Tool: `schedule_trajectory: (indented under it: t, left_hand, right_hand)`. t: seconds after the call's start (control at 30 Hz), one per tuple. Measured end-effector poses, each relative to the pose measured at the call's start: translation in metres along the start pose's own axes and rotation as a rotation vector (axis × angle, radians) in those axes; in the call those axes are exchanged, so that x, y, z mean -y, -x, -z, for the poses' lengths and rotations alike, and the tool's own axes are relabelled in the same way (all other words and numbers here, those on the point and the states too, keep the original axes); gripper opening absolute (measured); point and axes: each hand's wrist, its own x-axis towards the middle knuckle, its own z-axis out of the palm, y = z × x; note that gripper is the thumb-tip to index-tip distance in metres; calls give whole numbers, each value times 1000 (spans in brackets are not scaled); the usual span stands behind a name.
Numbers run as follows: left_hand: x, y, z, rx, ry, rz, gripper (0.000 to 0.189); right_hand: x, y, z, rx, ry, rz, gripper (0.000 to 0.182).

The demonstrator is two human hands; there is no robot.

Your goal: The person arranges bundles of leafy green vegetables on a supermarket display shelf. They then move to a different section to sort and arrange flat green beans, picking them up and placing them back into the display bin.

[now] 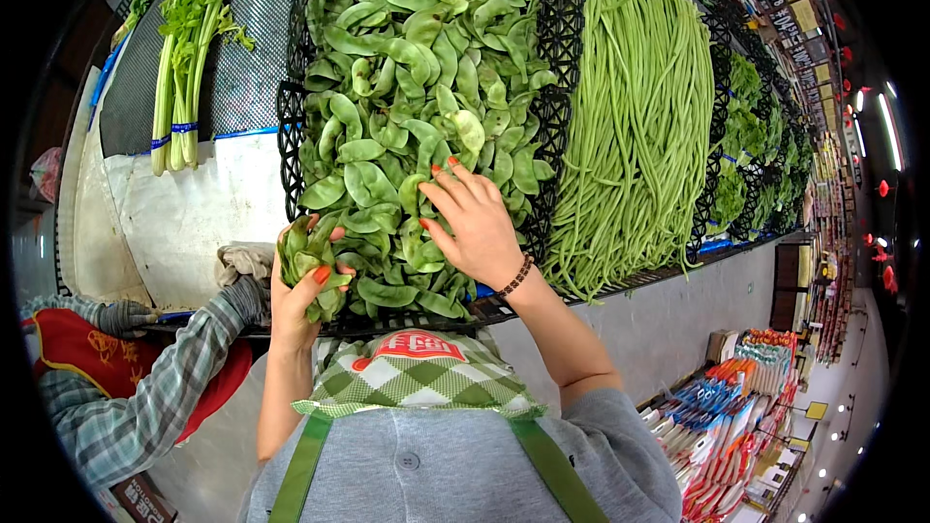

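A heap of flat green bean pods (418, 58) fills the stretch of display before me, between black plastic lattice dividers. Some pods bear brown spots. My left hand (301, 290) holds a small bunch of pods (309, 250) at the near left corner of the heap, the thumb pressed across them. My right hand (472, 225) reaches over the pile, palm down and fingers spread. Its fingertips touch a curved pod (411, 192) on the surface; I cannot tell whether they grip it.
Long beans (632, 116) lie beyond the right lattice divider (558, 87), with leafy greens (741, 123) farther right. Bundled celery (178, 73) lies at the upper left. A co-worker's gloved hand (247, 299) rests by a cloth (247, 261) on the white counter (196, 211).
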Motion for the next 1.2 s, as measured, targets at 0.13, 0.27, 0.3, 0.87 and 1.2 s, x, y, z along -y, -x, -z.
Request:
schedule_trajectory:
  t: [0.13,0.27,0.3,0.87,1.2]
  left_hand:
    - [-4,0,-7,28,-35,-5,69]
    - [-4,7,-4,-2,-13,2,72]
    - [-3,9,0,-12,-4,-10,72]
    - [0,11,3,2,45,56,70]
    - [-6,11,-13,141,5,-122,70]
  right_hand:
    - [16,-8,10,-129,-66,-97,28]
    - [14,-16,7,-123,-98,-106,19]
    - [4,-21,5,-228,-64,-134,21]
    - [-66,-31,45,-228,-1351,-629,21]
    - [52,-25,21,139,-810,-278,7]
